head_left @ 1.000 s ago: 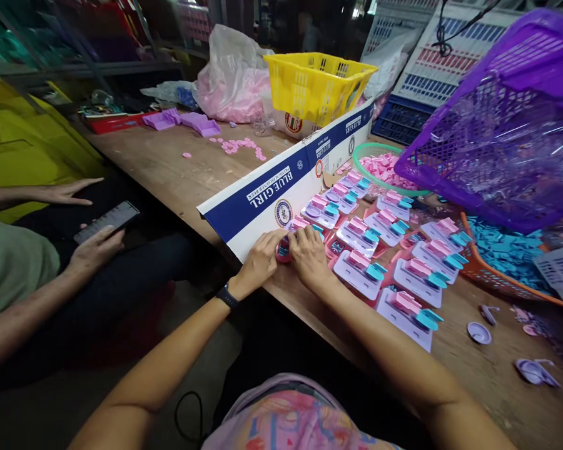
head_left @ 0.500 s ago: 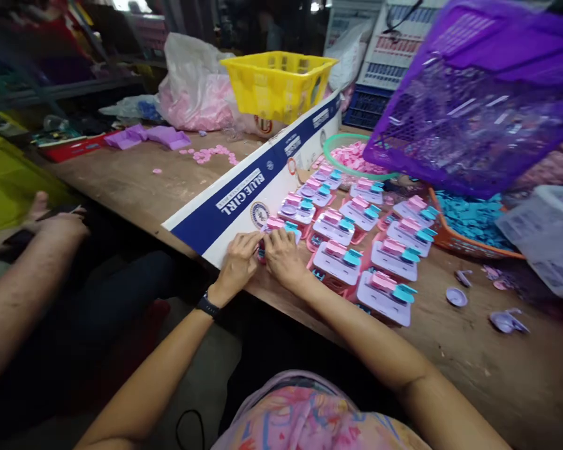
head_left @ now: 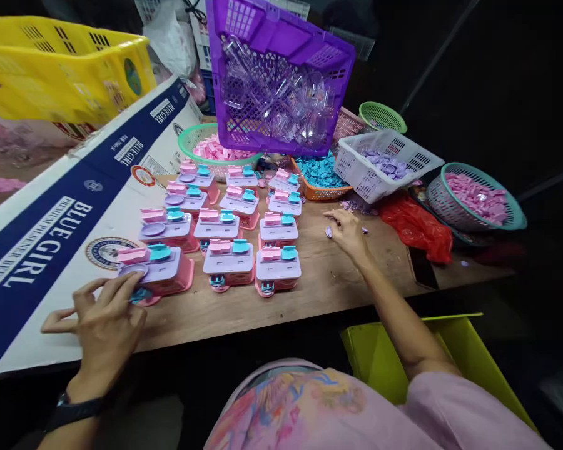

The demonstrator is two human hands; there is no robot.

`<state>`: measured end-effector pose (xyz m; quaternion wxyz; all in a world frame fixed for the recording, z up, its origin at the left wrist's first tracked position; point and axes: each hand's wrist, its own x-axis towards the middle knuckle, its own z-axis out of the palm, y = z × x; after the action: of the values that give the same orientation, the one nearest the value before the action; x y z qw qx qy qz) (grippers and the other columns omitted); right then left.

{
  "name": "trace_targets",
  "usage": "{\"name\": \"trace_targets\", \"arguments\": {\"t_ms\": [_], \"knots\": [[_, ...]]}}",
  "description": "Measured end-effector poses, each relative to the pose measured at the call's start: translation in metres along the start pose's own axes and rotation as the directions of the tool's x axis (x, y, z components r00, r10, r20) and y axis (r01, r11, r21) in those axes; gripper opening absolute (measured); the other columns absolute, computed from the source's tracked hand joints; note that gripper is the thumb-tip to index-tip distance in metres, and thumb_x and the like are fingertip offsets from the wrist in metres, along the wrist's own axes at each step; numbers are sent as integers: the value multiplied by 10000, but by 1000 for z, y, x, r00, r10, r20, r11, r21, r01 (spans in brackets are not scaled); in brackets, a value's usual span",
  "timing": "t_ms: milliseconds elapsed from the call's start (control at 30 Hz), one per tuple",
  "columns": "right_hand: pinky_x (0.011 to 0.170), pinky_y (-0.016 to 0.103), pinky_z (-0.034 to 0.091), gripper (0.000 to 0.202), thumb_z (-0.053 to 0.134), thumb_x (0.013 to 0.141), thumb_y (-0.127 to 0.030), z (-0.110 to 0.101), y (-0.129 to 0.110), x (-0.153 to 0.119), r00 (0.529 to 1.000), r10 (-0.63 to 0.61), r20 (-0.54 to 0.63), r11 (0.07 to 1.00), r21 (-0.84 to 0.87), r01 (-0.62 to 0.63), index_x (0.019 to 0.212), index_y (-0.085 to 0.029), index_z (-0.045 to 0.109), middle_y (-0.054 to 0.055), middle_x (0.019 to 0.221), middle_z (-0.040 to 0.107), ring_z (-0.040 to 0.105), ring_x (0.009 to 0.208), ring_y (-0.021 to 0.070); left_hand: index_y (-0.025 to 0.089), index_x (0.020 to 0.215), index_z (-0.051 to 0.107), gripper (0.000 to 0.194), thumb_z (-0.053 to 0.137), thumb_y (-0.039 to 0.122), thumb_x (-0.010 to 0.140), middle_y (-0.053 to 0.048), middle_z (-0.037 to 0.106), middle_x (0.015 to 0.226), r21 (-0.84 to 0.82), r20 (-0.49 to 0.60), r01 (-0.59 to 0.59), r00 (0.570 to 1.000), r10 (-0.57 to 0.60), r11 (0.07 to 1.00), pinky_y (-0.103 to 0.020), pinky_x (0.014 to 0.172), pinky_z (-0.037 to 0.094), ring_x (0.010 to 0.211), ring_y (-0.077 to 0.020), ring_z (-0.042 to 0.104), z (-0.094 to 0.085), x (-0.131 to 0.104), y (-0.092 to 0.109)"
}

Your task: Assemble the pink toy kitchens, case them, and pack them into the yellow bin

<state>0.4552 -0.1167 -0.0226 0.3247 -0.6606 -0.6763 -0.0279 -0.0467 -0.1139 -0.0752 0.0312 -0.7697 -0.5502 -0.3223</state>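
Note:
My left hand (head_left: 106, 315) is at the front-left toy (head_left: 162, 272), a pink box with a lilac top carrying pink and turquoise clips. Its fingertips touch the edge of the round lilac dish (head_left: 134, 271) on that top; the other fingers spread outward. My right hand (head_left: 349, 236) reaches over the table right of the toys, fingers stretched out and apart. Beside its fingers lies a small lilac piece (head_left: 328, 232), partly covered by the hand. Several similar toys stand in rows, such as one front-row toy (head_left: 228, 259); the toys in the left column bear lilac dishes.
A printed cardboard strip (head_left: 117, 181) borders the left side. Behind stand a purple crate (head_left: 281, 140) of clear plastic parts, a green basket (head_left: 185, 140) of pink pieces, an orange basket (head_left: 326, 192) of turquoise pieces and a white basket (head_left: 356, 169). A phone (head_left: 421, 267) lies right.
The view has swung right. Both hands were together at the front-left toy; my right hand has moved away to the loose lilac pieces, while my left stays at the toy, its fingers now spread.

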Motion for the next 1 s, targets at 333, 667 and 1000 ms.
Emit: {"name": "trace_targets", "arguments": {"t_ms": [333, 667, 1000], "knots": [[887, 499, 593, 235, 647, 892, -384, 41, 134, -14, 958, -179, 224, 983, 75, 166, 882, -224, 820, 136, 969, 811, 747, 966, 319, 227, 1234, 727, 489, 493, 67, 836, -118, 749, 1219, 170, -1, 67, 998, -68, 983, -596, 976, 355, 1192, -378, 546, -10, 5, 6], [774, 368, 562, 349, 705, 891, -533, 21, -29, 79, 997, -66, -49, 950, 302, 78, 944, -214, 836, 87, 967, 820, 751, 853, 270, 251, 1153, 736, 421, 499, 25, 889, -80, 748, 1193, 56, -203, -63, 976, 73, 996, -533, 993, 381, 1214, -334, 554, -12, 43, 54], [710, 290, 353, 261, 564, 961, -153, 127, -133, 224, 844, -325, 426, 880, -192, 435, 914, -117, 819, 145, 1005, 802, 687, 893, 214, 232, 1109, 738, 389, 519, 5, 880, -70, 743, 1217, -18, -152, -213, 966, 208, 977, -531, 998, 411, 1214, -317, 546, 4, 104, 61]]}}
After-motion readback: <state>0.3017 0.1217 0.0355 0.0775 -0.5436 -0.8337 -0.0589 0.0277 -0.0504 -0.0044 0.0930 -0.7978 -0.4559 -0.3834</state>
